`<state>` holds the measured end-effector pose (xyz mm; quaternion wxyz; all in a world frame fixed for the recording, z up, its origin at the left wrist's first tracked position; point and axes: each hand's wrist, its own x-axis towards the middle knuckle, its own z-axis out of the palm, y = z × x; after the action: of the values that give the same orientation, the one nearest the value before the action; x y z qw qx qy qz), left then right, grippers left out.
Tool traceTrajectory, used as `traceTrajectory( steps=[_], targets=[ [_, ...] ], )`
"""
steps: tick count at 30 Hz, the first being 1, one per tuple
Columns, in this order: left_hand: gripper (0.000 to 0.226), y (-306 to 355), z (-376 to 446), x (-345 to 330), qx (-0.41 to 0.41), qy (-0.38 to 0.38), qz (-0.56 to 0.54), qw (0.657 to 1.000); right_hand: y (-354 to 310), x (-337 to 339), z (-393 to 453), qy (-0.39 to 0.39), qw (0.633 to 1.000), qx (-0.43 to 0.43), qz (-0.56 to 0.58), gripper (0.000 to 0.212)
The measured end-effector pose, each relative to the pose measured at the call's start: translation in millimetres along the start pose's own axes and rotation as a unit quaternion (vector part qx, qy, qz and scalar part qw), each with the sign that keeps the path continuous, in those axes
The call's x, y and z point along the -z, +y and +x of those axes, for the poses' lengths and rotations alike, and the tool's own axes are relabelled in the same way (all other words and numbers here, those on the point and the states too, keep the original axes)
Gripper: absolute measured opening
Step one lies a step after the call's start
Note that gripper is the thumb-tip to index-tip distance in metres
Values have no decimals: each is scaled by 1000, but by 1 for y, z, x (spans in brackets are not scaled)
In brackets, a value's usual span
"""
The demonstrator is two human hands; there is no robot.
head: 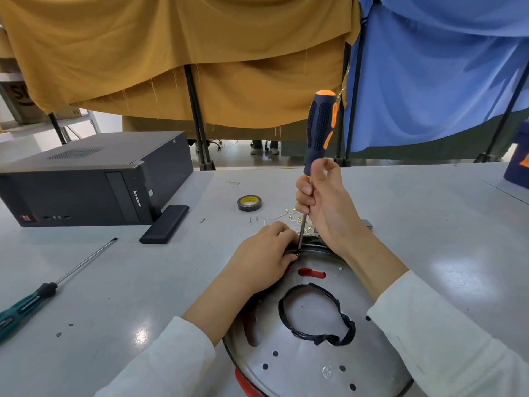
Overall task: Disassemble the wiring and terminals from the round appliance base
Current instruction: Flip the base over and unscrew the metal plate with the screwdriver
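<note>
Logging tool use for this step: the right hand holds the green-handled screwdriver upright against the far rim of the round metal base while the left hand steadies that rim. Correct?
Not quite. In the head view, the right hand holds the navy-and-orange-handled screwdriver. The green-handled screwdriver lies unused on the grey table. The left hand does steady the round metal base at its far rim.

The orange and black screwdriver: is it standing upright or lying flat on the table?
Upright. The right hand grips the screwdriver by its shaft, handle up, with the tip down at the far rim of the round base.
</note>
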<state>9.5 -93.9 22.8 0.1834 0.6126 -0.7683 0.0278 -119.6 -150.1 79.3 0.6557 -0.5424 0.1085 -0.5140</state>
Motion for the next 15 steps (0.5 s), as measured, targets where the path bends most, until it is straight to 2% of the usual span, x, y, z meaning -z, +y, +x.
traceTrajectory(
  steps=[4,9,15],
  targets=[
    [24,-1,2,-1,-4,-16,21,1000,-1,2,0,1,1000,5,20,26],
    [24,-1,3,-1,1,-25,22,999,0,2,3,-14,999,-24,30,49],
    [22,-1,2,-1,6,-28,18,999,0,2,0,12,1000,6,13,26]
  ],
)
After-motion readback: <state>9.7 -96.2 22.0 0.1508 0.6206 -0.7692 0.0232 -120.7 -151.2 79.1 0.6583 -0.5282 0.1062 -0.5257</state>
